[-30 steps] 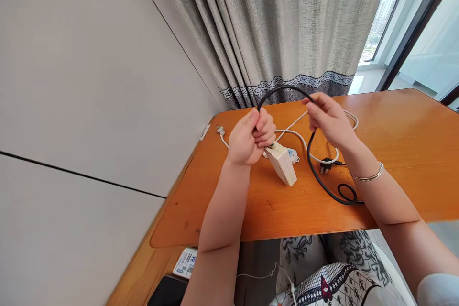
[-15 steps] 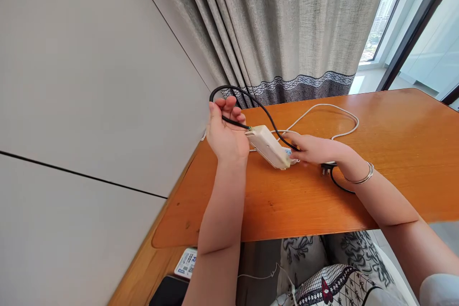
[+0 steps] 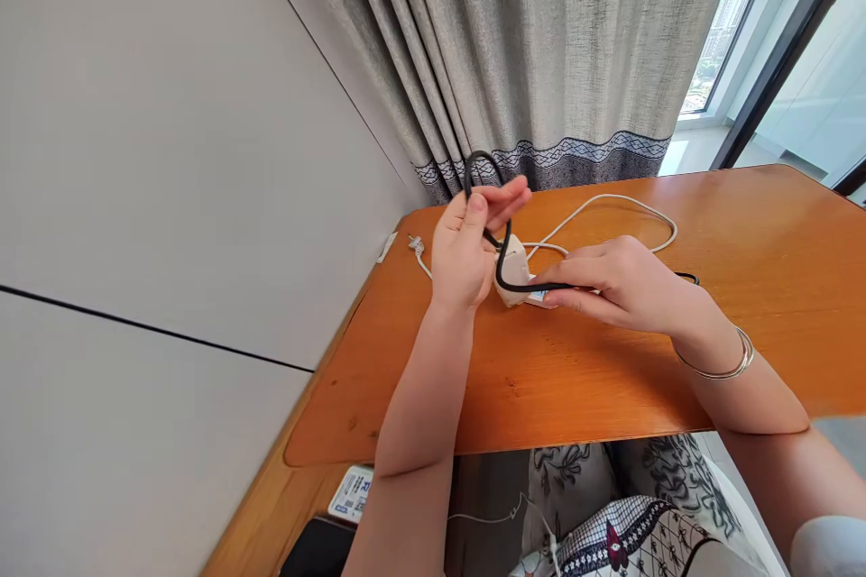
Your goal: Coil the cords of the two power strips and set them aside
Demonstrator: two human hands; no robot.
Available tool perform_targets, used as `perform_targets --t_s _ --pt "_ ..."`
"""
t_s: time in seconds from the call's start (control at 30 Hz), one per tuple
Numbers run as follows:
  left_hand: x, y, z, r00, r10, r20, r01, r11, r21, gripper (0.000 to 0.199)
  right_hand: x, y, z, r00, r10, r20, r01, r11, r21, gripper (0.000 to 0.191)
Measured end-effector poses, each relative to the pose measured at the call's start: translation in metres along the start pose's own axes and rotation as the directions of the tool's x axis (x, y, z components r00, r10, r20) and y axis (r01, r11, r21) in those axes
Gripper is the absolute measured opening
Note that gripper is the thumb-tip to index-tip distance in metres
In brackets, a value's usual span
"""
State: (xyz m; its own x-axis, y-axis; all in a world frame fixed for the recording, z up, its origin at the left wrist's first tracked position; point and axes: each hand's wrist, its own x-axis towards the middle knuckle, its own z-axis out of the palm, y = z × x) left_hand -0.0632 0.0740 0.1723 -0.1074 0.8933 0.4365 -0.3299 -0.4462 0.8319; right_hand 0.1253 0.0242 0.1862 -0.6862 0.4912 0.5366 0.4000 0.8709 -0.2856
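My left hand point(image 3: 462, 252) is raised over the far left of the table, with a black cable point(image 3: 502, 263) looped between its thumb and fingers. A cream plastic case point(image 3: 514, 267), joined to that cable, is seen nearly end-on between my hands; whether it touches the table I cannot tell. Thumb and fingers of my right hand point(image 3: 619, 284) pinch another stretch of the cable, right of the case. Beneath the case, a white piece with a blue mark point(image 3: 541, 296) shows in part. The cable's far end is mostly hidden behind my right hand.
A white plug point(image 3: 417, 245) lies at the table's left, by the wall panel. Behind my right hand a white cord point(image 3: 636, 199) curves over the wooden table point(image 3: 575, 379). A grey curtain point(image 3: 575, 45) hangs beyond. Below left are a white labelled box point(image 3: 350, 494) and a dark object point(image 3: 317, 548).
My left hand has moved right and turned, tightening the cable loop. The cream case has swung from lengthwise to end-on. My right hand has shifted right, drawing along the cable.
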Motion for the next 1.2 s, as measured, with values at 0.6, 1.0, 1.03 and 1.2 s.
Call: perform_targets --t_s 0.6,1.0,1.03,1.2 --pt "-0.029 0.01 0.017 0.678 -0.423 0.601 0.557 0.829 -0.045 0.055 0.008 0.018 0.0 0.852 0.254 -0.458 -0.282 0.959 0.008 0.037" --pt "-0.028 0.016 0.015 0.602 -0.487 0.633 0.698 0.706 -0.119 0.052 0.009 0.024 0.006 0.895 0.272 -0.355 -0.189 0.949 0.252 0.04" --pt "-0.029 0.017 0.016 0.633 -0.484 0.604 0.686 0.712 -0.149 0.052 0.009 0.025 0.006 0.897 0.28 -0.343 -0.183 0.94 0.289 0.041" --pt "-0.027 0.021 0.018 0.678 -0.528 0.512 0.676 0.721 -0.151 0.053 0.009 0.03 0.006 0.893 0.322 -0.313 -0.192 0.904 0.382 0.048"
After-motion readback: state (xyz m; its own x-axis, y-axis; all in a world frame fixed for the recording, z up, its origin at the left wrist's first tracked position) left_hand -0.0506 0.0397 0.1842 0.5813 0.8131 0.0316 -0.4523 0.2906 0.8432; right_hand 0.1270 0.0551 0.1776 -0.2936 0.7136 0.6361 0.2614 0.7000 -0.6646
